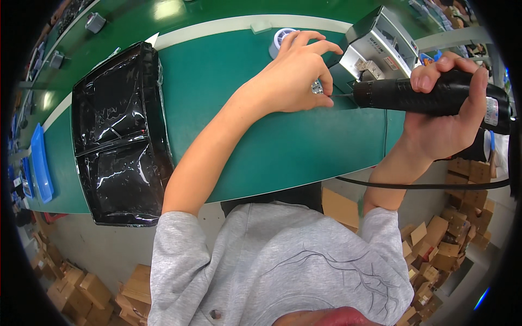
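Observation:
My right hand (pixel 440 117) is wrapped round a black electric screwdriver (pixel 391 94), held level with its thin bit pointing left. The bit's tip reaches the thumb and finger of my left hand (pixel 296 73). Between those pinched fingers a small shiny metal part (pixel 316 87) shows; most of it is hidden, so its exact kind cannot be made out. The other fingers of that hand are stretched out. Just beyond them stands a pale round part (pixel 283 41) with an open-patterned face. A silver and black boxy machine (pixel 380 49) sits behind the screwdriver.
On the left of the green tabletop (pixel 261 146) lies a black tray (pixel 111 117) in two sections, with shiny plastic film. A blue tray (pixel 41 163) is farther left. A black cable (pixel 424 186) runs at right. Cardboard boxes (pixel 435 239) are piled on the floor.

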{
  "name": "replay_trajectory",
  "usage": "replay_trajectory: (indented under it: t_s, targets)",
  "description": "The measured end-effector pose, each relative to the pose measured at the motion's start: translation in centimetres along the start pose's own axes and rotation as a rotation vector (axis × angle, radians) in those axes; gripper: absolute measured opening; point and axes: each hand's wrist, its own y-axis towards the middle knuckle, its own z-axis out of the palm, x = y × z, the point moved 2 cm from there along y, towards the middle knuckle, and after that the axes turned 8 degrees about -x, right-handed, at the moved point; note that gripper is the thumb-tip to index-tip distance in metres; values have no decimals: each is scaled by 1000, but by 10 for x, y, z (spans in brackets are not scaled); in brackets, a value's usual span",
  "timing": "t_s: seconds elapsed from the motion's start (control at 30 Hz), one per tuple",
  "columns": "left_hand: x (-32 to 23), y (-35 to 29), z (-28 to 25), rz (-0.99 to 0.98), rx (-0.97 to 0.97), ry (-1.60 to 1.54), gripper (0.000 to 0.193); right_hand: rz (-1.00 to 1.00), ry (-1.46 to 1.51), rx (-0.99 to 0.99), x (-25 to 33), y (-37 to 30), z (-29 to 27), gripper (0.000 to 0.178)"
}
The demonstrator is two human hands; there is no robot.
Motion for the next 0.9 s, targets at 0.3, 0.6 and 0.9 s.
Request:
replay_trajectory:
  t_s: [0.3, 0.6, 0.9]
  targets:
    - [3, 0, -2, -18, 71, 34, 22, 22, -1, -23, -6, 4, -5, 38]
    - [42, -11, -7, -136, -105, 324, 77, 12, -116, -68, -36, 0, 2, 26]
    - [50, -15, -1, -168, -17, 230, 76, -17, -152, -73, -53, -2, 5, 24]
